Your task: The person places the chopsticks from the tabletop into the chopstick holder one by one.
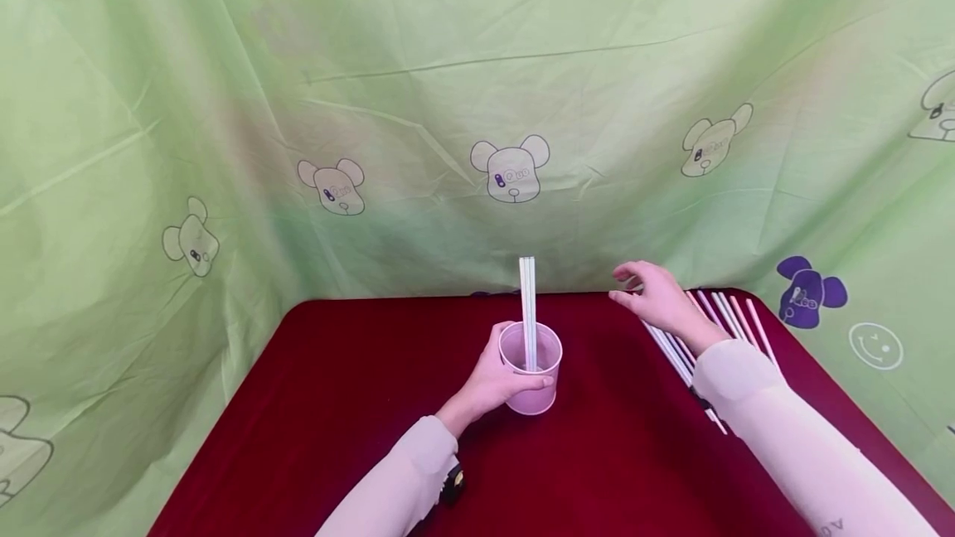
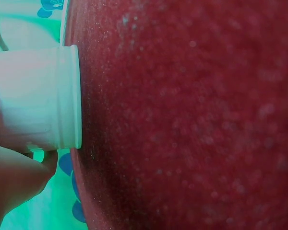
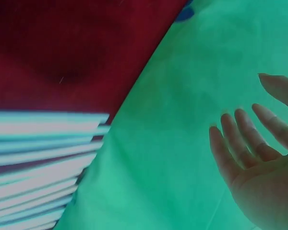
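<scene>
My left hand (image 1: 488, 378) grips a small pink bucket-shaped cup (image 1: 533, 398) that stands upright on the table, the thumb lying along its near side. A few long pale straws (image 1: 527, 297) stand in the cup, rising well above its rim. In the left wrist view the cup (image 2: 38, 96) lies sideways across the picture. My right hand (image 1: 656, 297) hovers at the far right, fingers loosely bent and nothing in them. Below it several pastel straws (image 1: 670, 353) lie in a row on the table. The right wrist view shows the straws (image 3: 38, 158) beside the spread fingers (image 3: 249, 139).
A dark red cloth (image 1: 358, 404) covers the table. Behind and on both sides hangs a green curtain (image 1: 418, 106) with bear prints, close to the table's back edge. My right forearm (image 1: 813, 446) covers part of the straw row.
</scene>
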`<state>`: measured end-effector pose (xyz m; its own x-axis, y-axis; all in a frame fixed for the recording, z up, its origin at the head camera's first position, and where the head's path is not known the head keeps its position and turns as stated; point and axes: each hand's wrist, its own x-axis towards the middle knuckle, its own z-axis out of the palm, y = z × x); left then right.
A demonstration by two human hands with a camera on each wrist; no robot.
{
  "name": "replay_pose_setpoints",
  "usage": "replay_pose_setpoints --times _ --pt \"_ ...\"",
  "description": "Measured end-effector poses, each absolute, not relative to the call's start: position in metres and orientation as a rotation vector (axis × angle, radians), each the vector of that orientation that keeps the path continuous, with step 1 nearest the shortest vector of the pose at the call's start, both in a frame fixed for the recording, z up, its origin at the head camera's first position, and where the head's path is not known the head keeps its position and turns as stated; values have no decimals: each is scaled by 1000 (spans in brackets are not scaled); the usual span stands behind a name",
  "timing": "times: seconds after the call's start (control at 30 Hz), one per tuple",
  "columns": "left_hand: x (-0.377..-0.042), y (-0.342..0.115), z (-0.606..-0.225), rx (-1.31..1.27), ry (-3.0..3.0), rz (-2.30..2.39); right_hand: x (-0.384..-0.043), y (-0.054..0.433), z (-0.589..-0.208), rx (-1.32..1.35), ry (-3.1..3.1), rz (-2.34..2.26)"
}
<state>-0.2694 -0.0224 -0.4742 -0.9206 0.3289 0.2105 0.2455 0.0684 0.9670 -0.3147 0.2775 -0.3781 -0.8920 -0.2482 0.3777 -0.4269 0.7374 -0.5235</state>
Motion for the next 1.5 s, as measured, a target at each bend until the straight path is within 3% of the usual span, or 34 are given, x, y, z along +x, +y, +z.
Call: replay_pose_setpoints --times 0.43,0.8,1.5 --pt "-270 -21 -477 611 2260 2009 -326 374 -393 358 -2710 686" --pt "-270 -20 -479 620 2234 2004 -309 439 -409 154 -2812 538" --pt "-271 -21 -466 645 2251 2019 -299 496 -448 -86 -2815 589"
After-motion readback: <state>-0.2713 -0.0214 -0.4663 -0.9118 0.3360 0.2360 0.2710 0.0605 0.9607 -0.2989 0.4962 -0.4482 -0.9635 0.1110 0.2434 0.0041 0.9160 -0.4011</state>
